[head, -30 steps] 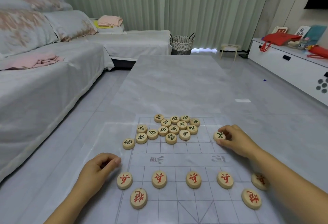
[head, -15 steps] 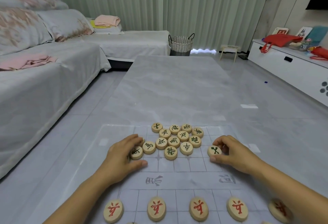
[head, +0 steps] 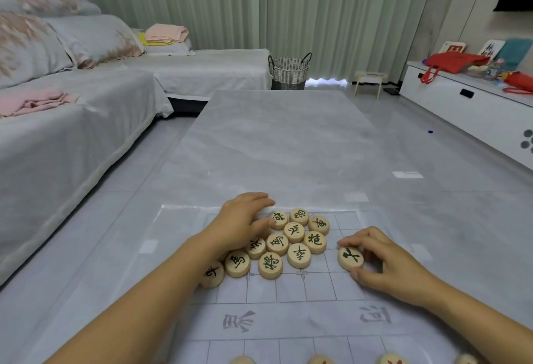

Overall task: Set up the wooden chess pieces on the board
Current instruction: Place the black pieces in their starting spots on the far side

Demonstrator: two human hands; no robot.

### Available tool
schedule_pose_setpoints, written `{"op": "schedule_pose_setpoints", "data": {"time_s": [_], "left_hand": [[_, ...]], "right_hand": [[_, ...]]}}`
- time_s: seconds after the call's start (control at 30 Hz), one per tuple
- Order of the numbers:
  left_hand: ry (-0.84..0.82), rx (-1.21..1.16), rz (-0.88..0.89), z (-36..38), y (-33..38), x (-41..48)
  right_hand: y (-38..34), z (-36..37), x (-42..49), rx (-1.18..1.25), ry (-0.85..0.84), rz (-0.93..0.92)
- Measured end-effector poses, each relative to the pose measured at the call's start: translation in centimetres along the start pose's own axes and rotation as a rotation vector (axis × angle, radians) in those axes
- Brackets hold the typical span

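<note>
Room (head view): a grey marble worktop (head: 282, 147) runs away from the person, with a covered sofa (head: 72, 138) on the left and a woven basket (head: 289, 70) by the curtains.
Board: the thin printed board (head: 288, 320) lies flat on the worktop's near end, with its river band across the lower frame.
Black cluster (head: 288, 242): black-lettered wooden discs sit bunched and touching on the far half, off their points.
Red pieces (head: 390, 359): only their tops show at the bottom edge, in a row.
Left hand (head: 242, 222): a second ago it rested off the board's near-left corner. It has since crossed the river and now arches over the cluster's far-left discs, thumb against one. Whether it grasps anything underneath cannot be told.
Right hand (head: 395, 265): it still pinches the lone black piece (head: 349, 258) by its rim between thumb and fingertips. The piece sits on the grid just right of the cluster, barely shifted.
Meaning: the red side looks placed, and work has turned to sorting the black side. The left hand is likely picking the next disc.
</note>
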State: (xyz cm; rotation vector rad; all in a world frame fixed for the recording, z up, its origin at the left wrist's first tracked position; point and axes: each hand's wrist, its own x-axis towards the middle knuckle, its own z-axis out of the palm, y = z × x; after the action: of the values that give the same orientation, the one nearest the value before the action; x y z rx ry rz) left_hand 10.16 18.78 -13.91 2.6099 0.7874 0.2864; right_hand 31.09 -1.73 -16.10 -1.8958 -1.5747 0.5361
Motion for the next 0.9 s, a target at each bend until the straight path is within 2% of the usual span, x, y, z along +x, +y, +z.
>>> {"op": "schedule_pose_setpoints", "data": {"time_s": [0.1, 0.23, 0.33, 0.43, 0.5, 0.67, 0.77, 0.9], "left_hand": [[-0.102, 0.067, 0.01, 1.1, 0.9, 1.7], [-0.142, 0.014, 0.064, 1.8, 0.7, 0.6], [-0.227, -0.162, 0.08, 1.4, 0.6, -0.8], [-0.139, -0.377, -0.039, 0.3, 1.0, -1.1], [-0.074, -0.352, -0.031, 0.1, 1.3, -0.4], [-0.21, -0.197, 0.045, 1.7, 3.7, 2.1], [-0.179, -0.16, 0.066, 1.8, 4.6, 2.9], [-0.325, -0.437, 0.035, 1.3, 5.1, 2.4]], "right_hand": [[0.0, 0.1, -0.2, 0.012, 0.03, 0.01], [-0.1, 0.2, 0.0, -0.01, 0.053, -0.006], [0.1, 0.1, 0.1, 0.003, 0.039, -0.018], [0.2, 0.0, 0.0, 0.017, 0.031, -0.013], [0.1, 0.0, 0.1, 0.026, 0.036, -0.002], [0.0, 0.0, 0.0, 0.027, 0.053, 0.014], [0.0, 0.0, 0.0, 0.026, 0.046, 0.016], [0.0, -0.1, -0.1, 0.042, 0.044, 0.02]]}}
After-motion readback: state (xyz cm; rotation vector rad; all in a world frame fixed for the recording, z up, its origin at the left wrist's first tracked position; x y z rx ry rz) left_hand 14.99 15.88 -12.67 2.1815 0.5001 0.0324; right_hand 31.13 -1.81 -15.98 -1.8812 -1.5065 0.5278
